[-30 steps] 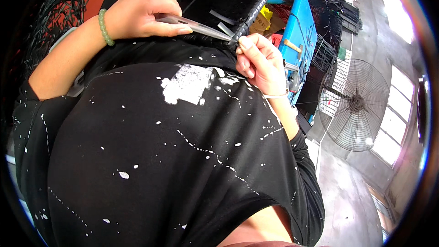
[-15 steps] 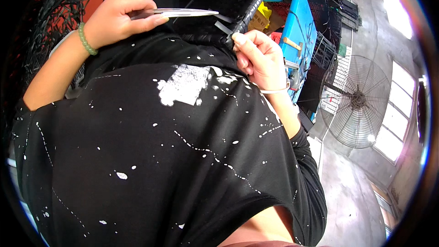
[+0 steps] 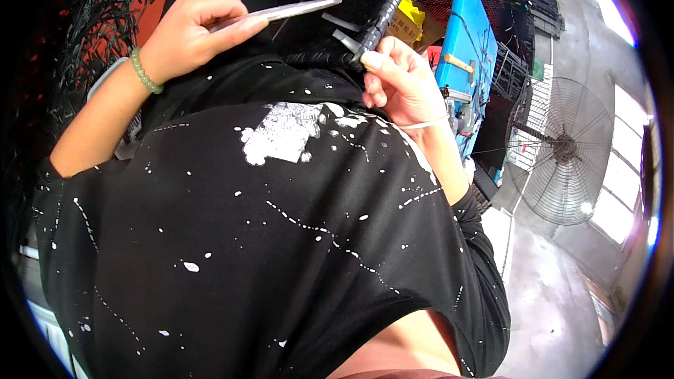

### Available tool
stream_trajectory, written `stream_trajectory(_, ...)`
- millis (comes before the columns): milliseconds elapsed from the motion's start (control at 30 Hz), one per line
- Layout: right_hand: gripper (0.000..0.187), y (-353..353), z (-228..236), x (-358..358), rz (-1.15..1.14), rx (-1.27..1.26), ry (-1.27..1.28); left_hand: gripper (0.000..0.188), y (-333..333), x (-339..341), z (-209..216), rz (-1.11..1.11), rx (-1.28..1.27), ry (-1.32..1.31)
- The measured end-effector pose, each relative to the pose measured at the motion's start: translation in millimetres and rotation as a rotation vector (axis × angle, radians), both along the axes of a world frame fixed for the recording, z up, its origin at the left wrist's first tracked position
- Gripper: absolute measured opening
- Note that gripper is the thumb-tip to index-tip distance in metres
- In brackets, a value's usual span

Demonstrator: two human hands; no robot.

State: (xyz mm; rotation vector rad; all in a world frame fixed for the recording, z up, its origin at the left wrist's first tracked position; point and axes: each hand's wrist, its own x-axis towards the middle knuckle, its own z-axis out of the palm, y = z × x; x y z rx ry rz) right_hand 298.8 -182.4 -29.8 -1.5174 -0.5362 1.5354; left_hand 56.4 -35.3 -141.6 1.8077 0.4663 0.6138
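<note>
My left hand (image 3: 200, 31), with a green bead bracelet at its wrist, is closed round a slim, pointed silver metal tool (image 3: 298, 10). Its grip end is hidden in my fingers, and its tip points right and slightly up, apart from the frame. My right hand (image 3: 407, 84) pinches thumb against fingers at the corner of a frame wrapped in black strip (image 3: 393, 10). Two short loose strip ends (image 3: 344, 40) stick out leftward from that corner. Whether the pinch holds the frame itself or a strip end, I cannot tell.
Beyond my right hand stand a blue board (image 3: 467, 35) with a wooden-handled tool (image 3: 458, 63) and a cardboard box (image 3: 406, 30) beside a yellow bag. Farther right is a large caged fan (image 3: 562, 147). Many black strips (image 3: 91, 35) hang at the left.
The tool's tip has tilted upward, and my left hand has shifted a little to the right. My right hand keeps its pinch at the corner. The whole view has turned slightly.
</note>
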Motion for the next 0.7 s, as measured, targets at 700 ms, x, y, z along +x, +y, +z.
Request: stream_trajectory(700, 0.02, -10.5, -49.5, 17.8, 0.153, 0.175, 0.304, 0.035, -26.0, 70.0, 65.5, -0.114, -1.064, 0.202)
